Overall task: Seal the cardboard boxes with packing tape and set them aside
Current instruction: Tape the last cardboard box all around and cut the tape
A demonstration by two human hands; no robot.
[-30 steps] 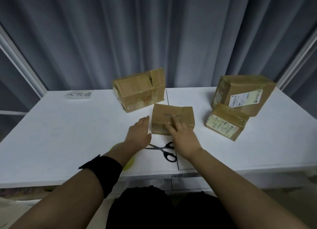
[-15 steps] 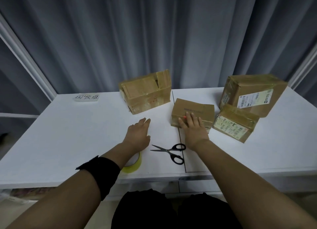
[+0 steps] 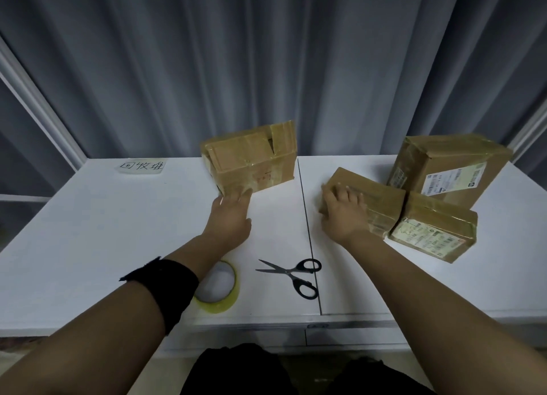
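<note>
L hand [image 3: 229, 223] flat against blocky taped carton [image 3: 251, 163], R hand [image 3: 344, 214] spread on slim carton [image 3: 377, 197].

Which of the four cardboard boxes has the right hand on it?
The low plain box just right of the table seam, against the small labelled box. The right hand rests on its top.

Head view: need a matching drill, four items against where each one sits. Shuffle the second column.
1 tape roll
2 scissors
3 paper label
4 right hand

A on the small box
B far left of the table
C near front edge, partly hidden
D handles on the seam

Pairs: 1-C, 2-D, 3-B, 4-A
</note>
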